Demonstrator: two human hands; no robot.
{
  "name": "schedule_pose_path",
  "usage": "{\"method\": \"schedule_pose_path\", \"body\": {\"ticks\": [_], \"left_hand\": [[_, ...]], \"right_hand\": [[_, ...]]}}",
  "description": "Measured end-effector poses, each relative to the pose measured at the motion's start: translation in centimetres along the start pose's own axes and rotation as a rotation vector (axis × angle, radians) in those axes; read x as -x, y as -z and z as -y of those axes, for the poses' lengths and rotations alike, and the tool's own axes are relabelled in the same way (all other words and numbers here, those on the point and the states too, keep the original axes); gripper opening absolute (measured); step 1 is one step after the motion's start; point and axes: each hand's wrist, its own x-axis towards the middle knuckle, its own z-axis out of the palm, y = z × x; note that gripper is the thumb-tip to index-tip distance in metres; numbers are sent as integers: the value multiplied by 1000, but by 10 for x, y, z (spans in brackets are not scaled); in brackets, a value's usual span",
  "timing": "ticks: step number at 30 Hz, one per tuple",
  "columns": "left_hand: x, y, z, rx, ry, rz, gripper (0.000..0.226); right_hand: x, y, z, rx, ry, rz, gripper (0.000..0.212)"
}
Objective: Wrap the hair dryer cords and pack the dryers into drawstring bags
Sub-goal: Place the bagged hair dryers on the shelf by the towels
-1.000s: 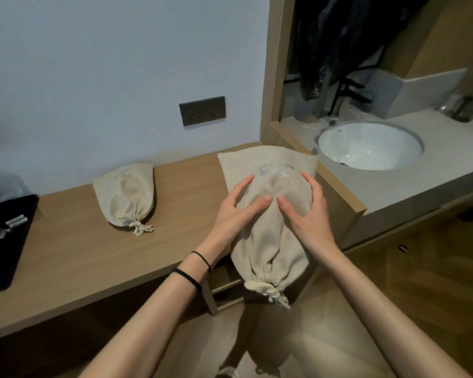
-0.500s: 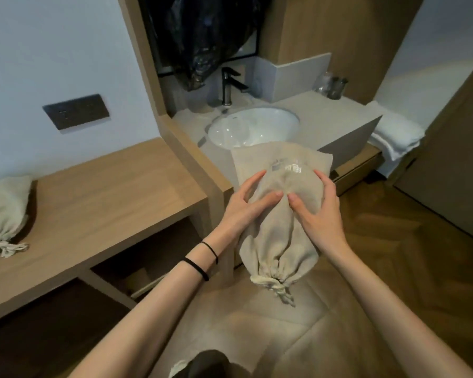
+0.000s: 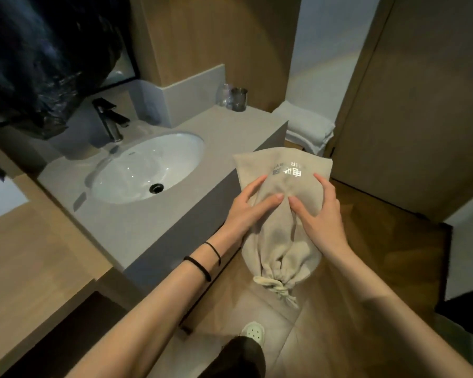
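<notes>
A beige drawstring bag with pale lettering near its flat end hangs in the air in front of me. Its gathered mouth with the tied cord points down toward me. The bag bulges; whatever is inside is hidden. My left hand grips the bag's left side, thumb across the front. My right hand grips the right side the same way, and the two thumbs nearly meet at the middle. The bag is held beside the right end of the grey vanity counter, above the floor.
A white sink basin with a dark tap is set in the counter. Two glasses stand at its back right corner. Folded white towels lie behind the bag. A wooden door is on the right. My foot is on the floor below.
The view has swung right: the wooden desk and the other filled bag have left the frame. The held bag has travelled from over the desk to past the sink counter, grip unchanged.
</notes>
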Motion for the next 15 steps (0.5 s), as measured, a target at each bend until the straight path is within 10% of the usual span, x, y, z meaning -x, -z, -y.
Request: {"method": "schedule_pose_path", "body": {"ticks": [15], "left_hand": [[-291, -89, -30, 19, 47, 221, 62]], "right_hand": [[-269, 54, -54, 79, -72, -165, 72]]}}
